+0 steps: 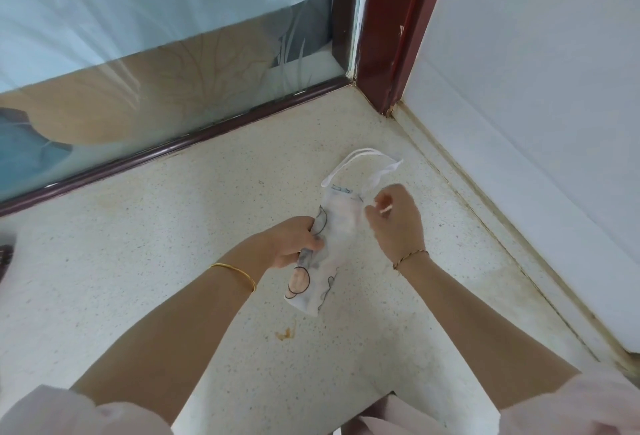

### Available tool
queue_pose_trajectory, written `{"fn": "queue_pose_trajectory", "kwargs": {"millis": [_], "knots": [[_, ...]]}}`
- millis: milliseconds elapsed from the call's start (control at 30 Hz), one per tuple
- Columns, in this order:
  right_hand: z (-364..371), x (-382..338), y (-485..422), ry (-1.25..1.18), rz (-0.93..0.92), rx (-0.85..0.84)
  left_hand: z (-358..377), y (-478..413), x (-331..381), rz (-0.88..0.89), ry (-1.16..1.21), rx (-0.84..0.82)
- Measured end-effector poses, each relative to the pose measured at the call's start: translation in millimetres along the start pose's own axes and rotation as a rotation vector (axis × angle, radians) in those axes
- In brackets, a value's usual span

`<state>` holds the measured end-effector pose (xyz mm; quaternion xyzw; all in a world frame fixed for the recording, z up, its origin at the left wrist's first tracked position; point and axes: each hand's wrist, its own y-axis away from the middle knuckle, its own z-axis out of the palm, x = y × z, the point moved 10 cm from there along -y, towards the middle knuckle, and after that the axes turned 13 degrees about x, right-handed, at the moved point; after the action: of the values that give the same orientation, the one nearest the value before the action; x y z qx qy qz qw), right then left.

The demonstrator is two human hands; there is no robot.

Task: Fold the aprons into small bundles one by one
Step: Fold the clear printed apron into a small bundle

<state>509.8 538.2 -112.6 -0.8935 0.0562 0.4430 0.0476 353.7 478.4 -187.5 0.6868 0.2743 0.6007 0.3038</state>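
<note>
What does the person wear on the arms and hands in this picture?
Forearms are bare. A plain gold bangle circles the left wrist, a thin gold chain bracelet the right wrist. Loose pale pink sleeves cover the upper arms. The left hand and right hand have no gloves.

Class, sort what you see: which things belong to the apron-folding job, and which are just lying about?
Job: apron, its white straps, left hand gripping it, right hand pinching its upper end.
Lying about: orange stain on the speckled surface, glass pane, red frame.
</note>
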Motion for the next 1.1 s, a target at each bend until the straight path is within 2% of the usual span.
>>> {"fn": "queue_pose_trajectory", "kwargs": {"millis": [33,100,200,300,367,467,533,633,700,800,900,1000,1100], "knots": [[-9,-12,-4,0.041,-0.107,0.063,-2,0,-1,-0.003,-0.009,-0.002],[-9,-28,-11,0.151,-0.275,0.056,-7,0,-3,-0.015,-0.021,0.004],[2,-36,-18,0.33,-0.424,-0.015,-10,3,-5,-0.041,0.001,0.004],[7,-39,-23,0.485,-0.539,-0.013,-16,6,-6,-0.05,0.064,0.038],[17,-36,-24,0.486,-0.534,-0.117,-22,5,-11,-0.061,0.089,0.074],[33,-29,-15,0.338,-0.431,-0.33,-28,4,-15,-0.07,0.109,0.102],[31,-34,-12,0.299,-0.48,-0.276,-30,6,-14,-0.073,0.118,0.105],[18,-50,-9,0.312,-0.664,-0.102,-36,9,-14,-0.076,0.11,0.141],[16,-57,-7,0.312,-0.744,-0.104,-39,11,-14,-0.078,0.082,0.173],[20,-54,-9,0.31,-0.696,-0.216,-42,9,-14,-0.075,0.066,0.21],[17,-59,-16,0.27,-0.644,-0.204,-45,10,-11,-0.042,0.044,0.267],[22,-56,-28,0.198,-0.498,-0.254,-47,5,-11,-0.037,0.012,0.316],[21,-55,-38,0.197,-0.416,-0.224,-47,2,-7,-0.026,-0.019,0.339]]}}
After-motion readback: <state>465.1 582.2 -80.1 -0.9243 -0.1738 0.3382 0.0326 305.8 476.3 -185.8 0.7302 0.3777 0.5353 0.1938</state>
